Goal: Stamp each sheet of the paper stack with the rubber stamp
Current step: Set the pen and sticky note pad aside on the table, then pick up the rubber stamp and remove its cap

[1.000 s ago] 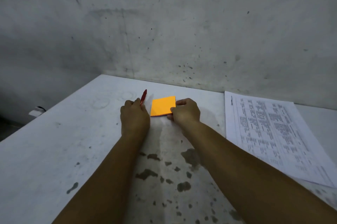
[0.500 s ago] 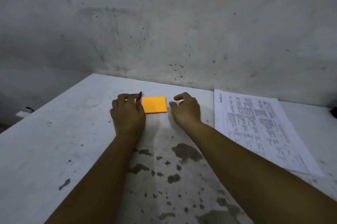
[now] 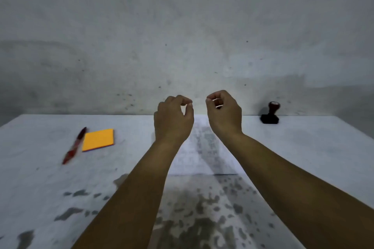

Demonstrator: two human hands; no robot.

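A stack of printed white paper (image 3: 204, 147) lies flat in the middle of the table, partly hidden under my forearms. The rubber stamp (image 3: 270, 114), dark with a reddish round knob, stands upright at the table's far edge to the right of the paper. My left hand (image 3: 173, 120) and my right hand (image 3: 223, 114) hover above the far end of the paper, side by side, fingers loosely curled and holding nothing. The right hand is well left of the stamp.
An orange sticky-note pad (image 3: 99, 139) lies on the left part of the white table (image 3: 313, 157), with a red pen (image 3: 74, 145) just left of it. A grey wall rises behind the table's far edge. Dark worn patches mark the near tabletop.
Both hands have left the orange pad and pen and moved right, up over the printed paper. The view has swung right, bringing the stamp into sight.
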